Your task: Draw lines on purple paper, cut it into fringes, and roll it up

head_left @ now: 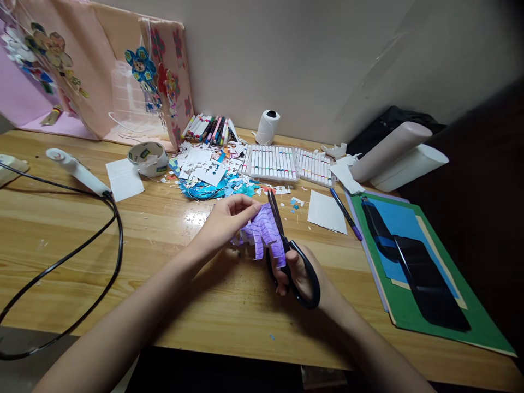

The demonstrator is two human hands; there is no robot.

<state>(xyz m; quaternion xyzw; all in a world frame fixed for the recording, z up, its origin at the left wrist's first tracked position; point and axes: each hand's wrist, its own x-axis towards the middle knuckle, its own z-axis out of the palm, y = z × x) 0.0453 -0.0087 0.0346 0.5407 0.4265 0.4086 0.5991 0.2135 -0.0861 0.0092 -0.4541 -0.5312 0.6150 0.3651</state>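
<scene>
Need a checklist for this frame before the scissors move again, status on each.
1. Left hand gripping the purple patterned fringed paper: ok.
2. Right hand in the handles of the black-handled metal scissors: ok.
3. Left fingertips off the blades: ok, but close.
4. Paper between the blades: cannot tell.
5. Black cable apart from both hands: ok.
6. White and blue paper scraps contained: not ok, strewn loose on the light wooden table.
</scene>
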